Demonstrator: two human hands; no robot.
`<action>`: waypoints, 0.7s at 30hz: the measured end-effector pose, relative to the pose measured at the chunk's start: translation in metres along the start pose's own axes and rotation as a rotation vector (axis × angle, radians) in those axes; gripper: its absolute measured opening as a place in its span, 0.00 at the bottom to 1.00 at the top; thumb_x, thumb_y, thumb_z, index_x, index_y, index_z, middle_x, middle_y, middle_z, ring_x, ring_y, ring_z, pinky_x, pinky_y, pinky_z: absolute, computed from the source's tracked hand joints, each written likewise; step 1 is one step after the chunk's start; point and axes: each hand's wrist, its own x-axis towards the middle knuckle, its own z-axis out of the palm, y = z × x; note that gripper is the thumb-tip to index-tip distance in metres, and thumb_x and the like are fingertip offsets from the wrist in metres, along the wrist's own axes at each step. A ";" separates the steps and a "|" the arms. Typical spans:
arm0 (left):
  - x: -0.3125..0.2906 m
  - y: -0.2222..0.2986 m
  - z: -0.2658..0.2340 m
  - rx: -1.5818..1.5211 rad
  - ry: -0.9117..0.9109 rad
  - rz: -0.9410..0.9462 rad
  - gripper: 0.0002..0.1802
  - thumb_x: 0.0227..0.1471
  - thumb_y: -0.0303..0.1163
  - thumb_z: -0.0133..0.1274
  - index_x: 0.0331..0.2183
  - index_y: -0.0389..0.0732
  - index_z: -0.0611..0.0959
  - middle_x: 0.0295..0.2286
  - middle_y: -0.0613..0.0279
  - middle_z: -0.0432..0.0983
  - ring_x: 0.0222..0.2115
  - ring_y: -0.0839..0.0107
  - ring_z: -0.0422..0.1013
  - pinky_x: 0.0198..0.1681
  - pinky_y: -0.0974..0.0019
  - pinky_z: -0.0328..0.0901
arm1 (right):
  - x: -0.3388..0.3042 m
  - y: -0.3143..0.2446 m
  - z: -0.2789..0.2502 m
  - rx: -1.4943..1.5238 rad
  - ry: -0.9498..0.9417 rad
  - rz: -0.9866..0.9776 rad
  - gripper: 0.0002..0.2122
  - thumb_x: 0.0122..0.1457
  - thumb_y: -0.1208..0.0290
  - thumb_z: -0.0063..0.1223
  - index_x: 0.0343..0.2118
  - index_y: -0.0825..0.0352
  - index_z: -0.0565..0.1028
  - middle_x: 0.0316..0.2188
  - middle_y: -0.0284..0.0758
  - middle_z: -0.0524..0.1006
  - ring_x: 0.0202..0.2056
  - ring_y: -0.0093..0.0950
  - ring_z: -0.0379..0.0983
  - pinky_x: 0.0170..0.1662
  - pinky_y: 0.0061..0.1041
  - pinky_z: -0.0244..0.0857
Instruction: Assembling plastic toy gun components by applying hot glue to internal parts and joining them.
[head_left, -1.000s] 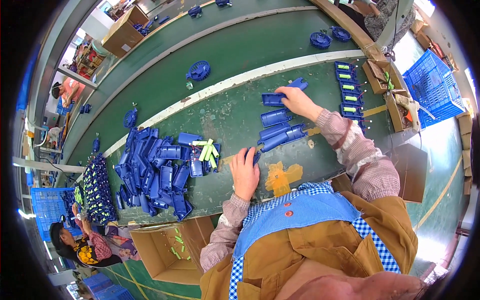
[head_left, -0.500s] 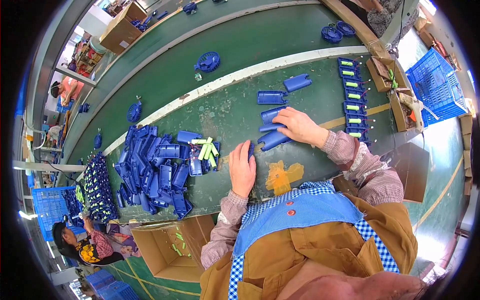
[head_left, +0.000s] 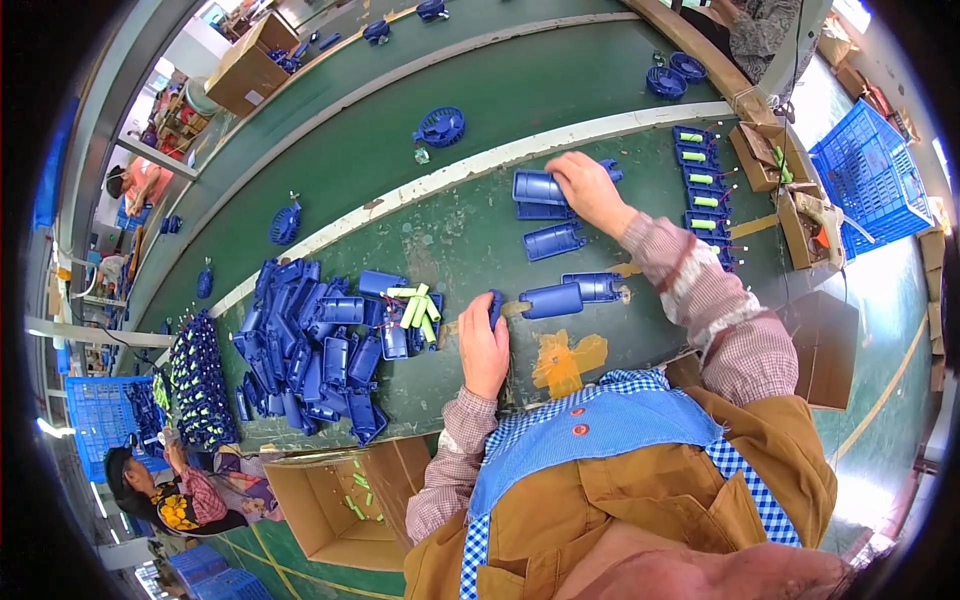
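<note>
My right hand (head_left: pixel 595 195) is closed on the edge of a blue plastic shell (head_left: pixel 537 187), which sits over another shell at the far end of a short column. Part of that lower shell shows beneath it. Nearer me in the column are a single hollow shell (head_left: pixel 553 242) and two overlapping shells (head_left: pixel 552 301). My left hand (head_left: pixel 484 352) rests on the bench with its fingers closed around a narrow blue shell (head_left: pixel 496 308), mostly hidden by the hand. Left of it, light green battery cells (head_left: pixel 418 308) lie on shells beside a large heap of blue shells (head_left: pixel 310 345).
On the right, a row of shells with green cells and wires (head_left: pixel 704 202) stands near small cardboard boxes (head_left: pixel 765 155) and a glue gun (head_left: pixel 822 213). Fan-shaped blue parts (head_left: pixel 441 127) lie on the conveyor (head_left: pixel 350 165). An open carton (head_left: pixel 330 515) stands below the bench; a co-worker (head_left: pixel 190 490) sits left.
My right hand has moved away from me to the far end of the column and now grips a shell there. The fan parts have shifted right; my left hand stays nearly in place.
</note>
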 end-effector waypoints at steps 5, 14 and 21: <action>-0.002 0.001 0.003 -0.014 0.036 0.038 0.24 0.45 0.20 0.53 0.48 0.35 0.71 0.45 0.48 0.69 0.46 0.49 0.65 0.51 0.55 0.60 | 0.023 0.041 0.034 -0.122 -0.066 -0.020 0.06 0.52 0.77 0.47 0.33 0.65 0.74 0.29 0.39 0.73 0.38 0.40 0.71 0.42 0.37 0.67; -0.006 -0.001 0.003 -0.012 0.032 0.020 0.23 0.47 0.23 0.53 0.48 0.36 0.72 0.46 0.48 0.69 0.48 0.51 0.64 0.53 0.55 0.58 | 0.006 0.043 -0.001 -0.024 -0.227 -0.063 0.10 0.50 0.79 0.49 0.36 0.66 0.75 0.33 0.40 0.76 0.41 0.40 0.71 0.46 0.35 0.67; -0.004 -0.003 0.003 -0.036 0.023 0.001 0.23 0.46 0.24 0.55 0.47 0.37 0.73 0.46 0.48 0.68 0.47 0.50 0.63 0.53 0.55 0.59 | -0.010 0.055 -0.051 -0.275 -0.537 0.136 0.22 0.42 0.77 0.61 0.44 0.62 0.72 0.45 0.36 0.69 0.50 0.39 0.64 0.51 0.35 0.63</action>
